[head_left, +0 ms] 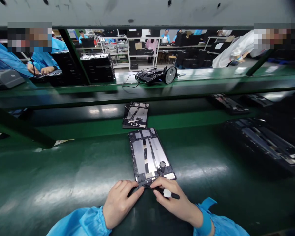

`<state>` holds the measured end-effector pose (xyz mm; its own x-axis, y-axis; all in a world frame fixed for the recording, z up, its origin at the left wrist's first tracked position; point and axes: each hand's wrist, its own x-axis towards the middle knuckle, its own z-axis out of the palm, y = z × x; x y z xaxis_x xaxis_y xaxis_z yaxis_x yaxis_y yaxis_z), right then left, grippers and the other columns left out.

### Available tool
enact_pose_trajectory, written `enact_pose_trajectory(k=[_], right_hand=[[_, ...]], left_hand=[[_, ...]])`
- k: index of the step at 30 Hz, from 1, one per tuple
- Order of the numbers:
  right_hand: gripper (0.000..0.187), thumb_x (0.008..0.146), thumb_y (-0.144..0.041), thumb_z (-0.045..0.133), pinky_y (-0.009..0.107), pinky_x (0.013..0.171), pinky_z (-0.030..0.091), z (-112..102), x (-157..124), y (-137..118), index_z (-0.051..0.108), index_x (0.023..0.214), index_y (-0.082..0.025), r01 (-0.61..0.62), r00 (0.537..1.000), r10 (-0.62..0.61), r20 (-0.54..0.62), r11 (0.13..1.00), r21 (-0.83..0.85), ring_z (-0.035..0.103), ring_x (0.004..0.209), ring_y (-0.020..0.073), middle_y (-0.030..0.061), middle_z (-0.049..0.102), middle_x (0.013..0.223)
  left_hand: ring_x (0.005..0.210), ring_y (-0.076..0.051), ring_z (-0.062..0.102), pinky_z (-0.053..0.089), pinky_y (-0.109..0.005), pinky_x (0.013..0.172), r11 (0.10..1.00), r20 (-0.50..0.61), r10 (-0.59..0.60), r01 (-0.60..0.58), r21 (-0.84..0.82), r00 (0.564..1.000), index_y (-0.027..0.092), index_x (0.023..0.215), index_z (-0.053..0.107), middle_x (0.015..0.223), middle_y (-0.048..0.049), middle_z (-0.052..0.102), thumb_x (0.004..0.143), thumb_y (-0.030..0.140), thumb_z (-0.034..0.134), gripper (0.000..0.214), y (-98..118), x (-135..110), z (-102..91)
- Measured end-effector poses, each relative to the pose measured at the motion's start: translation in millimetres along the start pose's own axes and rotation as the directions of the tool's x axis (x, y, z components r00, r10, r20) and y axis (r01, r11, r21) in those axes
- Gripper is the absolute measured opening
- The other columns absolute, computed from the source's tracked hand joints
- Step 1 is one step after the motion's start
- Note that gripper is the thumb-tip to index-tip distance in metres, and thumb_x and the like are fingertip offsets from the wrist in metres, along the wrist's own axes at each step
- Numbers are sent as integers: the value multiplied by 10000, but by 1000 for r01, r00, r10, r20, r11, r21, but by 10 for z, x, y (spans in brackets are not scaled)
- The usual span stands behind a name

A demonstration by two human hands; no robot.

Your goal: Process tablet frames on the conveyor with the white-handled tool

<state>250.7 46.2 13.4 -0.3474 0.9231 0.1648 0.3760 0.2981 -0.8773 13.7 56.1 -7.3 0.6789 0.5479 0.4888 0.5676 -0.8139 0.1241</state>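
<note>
An opened tablet (151, 154) lies on the green bench in front of me, its silver and black insides facing up. My left hand (121, 200) is closed on the tablet's near left corner, thumb and forefinger touching it. My right hand (174, 200) grips a slim black pen-like tool with a white section (167, 193), held slanting over the tablet's near edge. The tool's tip is hard to make out between the fingers. On the tablet's near right part rests a small black piece (162, 166).
Another opened tablet (136, 114) lies just beyond, on a dark strip. More tablets (272, 141) sit at the right. A green post (22, 127) slants in from the left. Stacked black trays (98, 67) and a device with a white wheel (170, 74) stand on the raised shelf. Co-workers are beyond.
</note>
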Motion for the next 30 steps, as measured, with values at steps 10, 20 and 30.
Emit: enact_pose_trajectory(k=[10,20,30], right_hand=[[270,868,-352,606,231,449,518,-268,183,71,679,1046,-162,-217,957,269,-113,916,338,620,494,139,0,633,624],[352,1025,-341,310,253,631,564,-689,1724,266,558,1232,-202,-294,923,311,-228,950,104,723,717,148,50,745,861],[273,951,-300,606,418,855,544,-233,2844,566,596,1194,-177,-375,925,348,-156,902,-213,633,1023,228,82,612,1208]], left_hand=[[991,-183,589,485,-309,847,966,-95,-244,233,-108,965,231,1237,588,1095,-68,631,982,275,493,276,-501,229,-124],[1075,-246,597,484,-446,954,547,28,-833,831,-102,552,139,1260,544,1215,-125,580,933,332,585,382,-2476,1201,245],[1045,-227,604,528,-422,874,343,182,-913,929,-143,365,156,1222,557,1215,-93,575,941,338,597,337,-2993,1476,348]])
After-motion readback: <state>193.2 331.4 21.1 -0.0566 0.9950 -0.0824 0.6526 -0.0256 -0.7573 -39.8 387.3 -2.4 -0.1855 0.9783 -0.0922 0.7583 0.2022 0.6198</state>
